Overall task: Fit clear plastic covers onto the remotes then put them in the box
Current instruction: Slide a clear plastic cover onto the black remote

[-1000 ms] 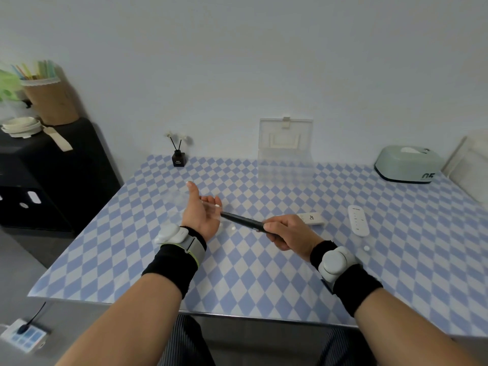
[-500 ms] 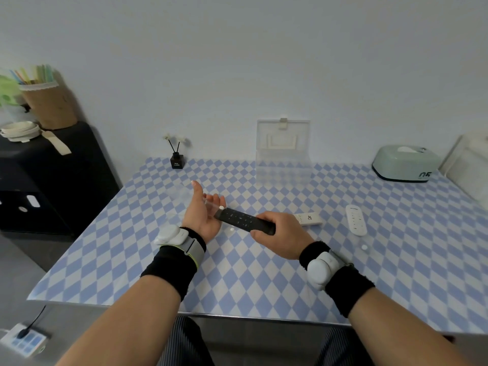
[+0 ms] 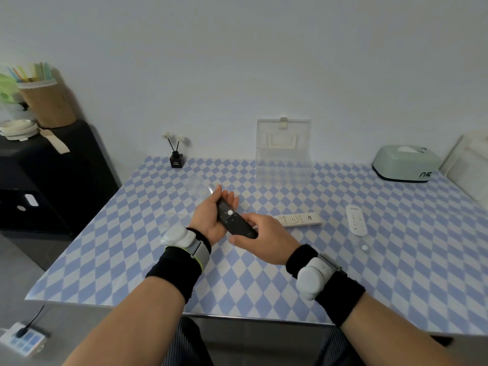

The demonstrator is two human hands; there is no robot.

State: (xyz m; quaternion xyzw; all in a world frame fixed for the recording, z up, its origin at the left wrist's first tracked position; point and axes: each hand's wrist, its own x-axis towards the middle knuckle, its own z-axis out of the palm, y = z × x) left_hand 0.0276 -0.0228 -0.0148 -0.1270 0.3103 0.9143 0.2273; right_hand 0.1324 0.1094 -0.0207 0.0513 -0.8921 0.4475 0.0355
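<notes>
A black remote (image 3: 233, 220) with a white round button lies across my left hand (image 3: 211, 216), button side up. My right hand (image 3: 261, 236) grips its near end. A clear plastic cover seems to stick out past my left fingertips, but it is hard to make out. On the table lie a long white remote (image 3: 298, 220) and a small white remote (image 3: 356, 220) to the right. The clear box (image 3: 284, 165) stands open at the back of the table, lid up against the wall.
A checkered blue-white table (image 3: 132, 247) carries a black reed diffuser (image 3: 176, 159) at the back left, a pale green tissue box (image 3: 404, 163) at the back right and a small white dot-like piece (image 3: 365, 247). A black cabinet (image 3: 39, 180) stands left.
The black remote has turned from edge-on to button side up and slid farther into my left hand. Both hands have come closer together.
</notes>
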